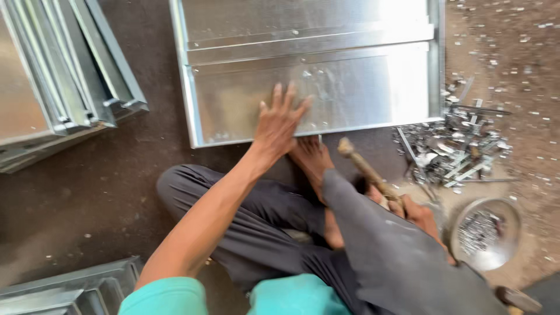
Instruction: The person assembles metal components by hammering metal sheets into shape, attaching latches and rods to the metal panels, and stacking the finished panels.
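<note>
Steel sheet [326, 87] under flat left hand [280, 125], tool [364, 169] perhaps right-held

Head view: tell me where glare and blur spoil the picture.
Head view: glare whitens the top right of the flat galvanised sheet-metal panel; motion blur smears the whole frame, worst on the stacked grey metal channels; the left hand pressing the panel and the right hand holding the wooden-handled hammer stay readable.

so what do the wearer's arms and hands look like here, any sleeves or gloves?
No gloves: left hand and right hand are bare. Short teal sleeve at the left shoulder, forearm uncovered. No watch or rings visible. The right arm is mostly hidden behind a dark grey trouser leg.
</note>
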